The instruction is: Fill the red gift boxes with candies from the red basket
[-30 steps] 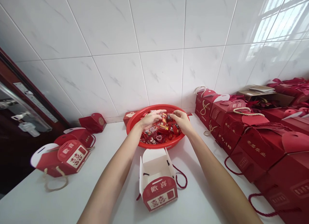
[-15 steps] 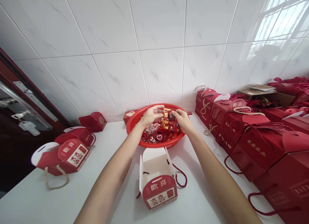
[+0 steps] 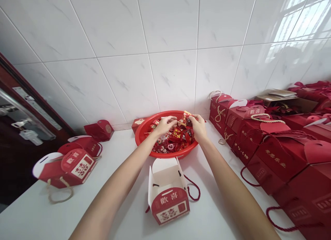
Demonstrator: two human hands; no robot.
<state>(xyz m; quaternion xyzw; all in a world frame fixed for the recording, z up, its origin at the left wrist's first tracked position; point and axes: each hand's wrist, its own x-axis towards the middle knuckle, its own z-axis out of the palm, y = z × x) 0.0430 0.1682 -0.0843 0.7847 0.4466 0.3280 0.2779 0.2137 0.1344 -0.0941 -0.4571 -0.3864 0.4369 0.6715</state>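
From the head view, my right hand [image 3: 199, 129] pinches one wrapped packet [image 3: 185, 118] over a single red basket [image 3: 186, 151] — likely light, soft, slick, best taken by its edge. My left hand [image 3: 164, 126] is loosely parted, apparently empty. One open box [image 3: 170, 195] stands nearer; three boxes [image 3: 74, 167] sit leftward.
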